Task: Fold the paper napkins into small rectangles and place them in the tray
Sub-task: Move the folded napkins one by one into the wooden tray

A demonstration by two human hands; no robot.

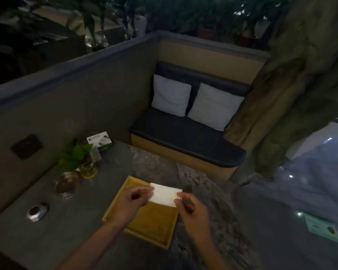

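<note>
A white paper napkin [164, 194], folded into a rectangle, is held in the air just above the far part of a yellow wooden tray [154, 225]. My left hand [134, 200] pinches its left edge and my right hand [189, 208] pinches its right lower corner. The tray lies on the dark stone table, its floor bare where I can see it. Part of the tray's left side is hidden under my left hand and forearm.
On the table to the left stand a small green plant in a glass jar [86, 162], a glass ashtray [67, 184], a napkin box [100, 142] and a metal button [36, 211]. A green card [322, 228] lies at right. A bench with two cushions [193, 102] is beyond.
</note>
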